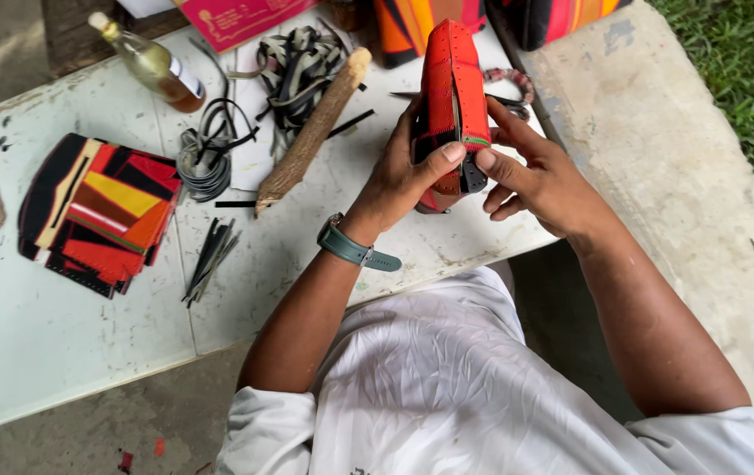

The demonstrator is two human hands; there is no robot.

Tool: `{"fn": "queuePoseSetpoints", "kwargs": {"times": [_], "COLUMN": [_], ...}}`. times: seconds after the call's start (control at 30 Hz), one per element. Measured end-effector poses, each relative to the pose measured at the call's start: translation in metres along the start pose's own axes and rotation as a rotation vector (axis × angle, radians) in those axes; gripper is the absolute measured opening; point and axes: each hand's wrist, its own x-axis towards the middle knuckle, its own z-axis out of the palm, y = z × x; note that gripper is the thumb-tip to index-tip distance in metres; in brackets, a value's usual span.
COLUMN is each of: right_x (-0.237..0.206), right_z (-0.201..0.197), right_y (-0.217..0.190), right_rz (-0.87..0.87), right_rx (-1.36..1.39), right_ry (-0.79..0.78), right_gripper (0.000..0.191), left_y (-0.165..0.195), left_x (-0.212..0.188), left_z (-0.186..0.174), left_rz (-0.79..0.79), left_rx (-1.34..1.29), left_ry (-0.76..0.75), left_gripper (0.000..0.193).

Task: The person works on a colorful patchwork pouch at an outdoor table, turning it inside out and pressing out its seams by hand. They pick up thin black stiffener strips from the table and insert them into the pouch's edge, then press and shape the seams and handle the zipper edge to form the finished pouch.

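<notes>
The left hand (405, 171) grips a red shoe (453, 97) from the side, with the thumb pressed on its lower end. The right hand (539, 171) holds the same end from the other side, thumb and fingers pinching it. The shoe stands up in the air over the white table (60, 334), toe pointing away. A green watch (352, 249) sits on the left wrist. On the table, to the left, lies a stack of red, yellow and black pieces (100, 214). Near it are thin black strips (211, 257), a coil of cord (205, 158), a wooden stick (313, 132) and a bottle (150, 63).
</notes>
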Motion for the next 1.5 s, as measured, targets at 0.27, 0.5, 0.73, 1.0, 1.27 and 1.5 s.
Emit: {"fn": "queuePoseSetpoints", "kwargs": {"times": [0.27,0.5,0.73,1.0,1.27,1.5], "right_x": [-0.025,-0.01,0.006,0.039,0.056,0.058], "right_z": [-0.023,-0.062,-0.051,-0.056,-0.073,-0.073], "right_y": [0.026,0.039,0.056,0.054,0.043,0.049], "right_rz": [-0.283,-0.372,-0.373,-0.405,-0.334,-0.334], "right_rx": [0.134,0.189,0.269,0.317,0.487,0.599], "right_ry": [0.067,0.162,0.089,0.053,-0.028,-0.048], "right_gripper": [0.089,0.09,0.09,0.091,0.087,0.09], "left_y": [-0.011,-0.029,-0.031,-0.028,-0.036,-0.044], "left_x": [0.033,0.085,0.078,0.099,0.107,0.105], "left_z": [0.04,0.053,0.015,-0.012,-0.021,-0.024], "left_rz": [0.152,0.175,0.175,0.154,0.188,0.13], "left_rx": [0.327,0.473,0.6,0.695,0.617,0.651], "left_ry": [0.002,-0.14,-0.277,-0.271,-0.311,-0.265], "left_gripper": [0.095,0.097,0.108,0.104,0.111,0.107]}}
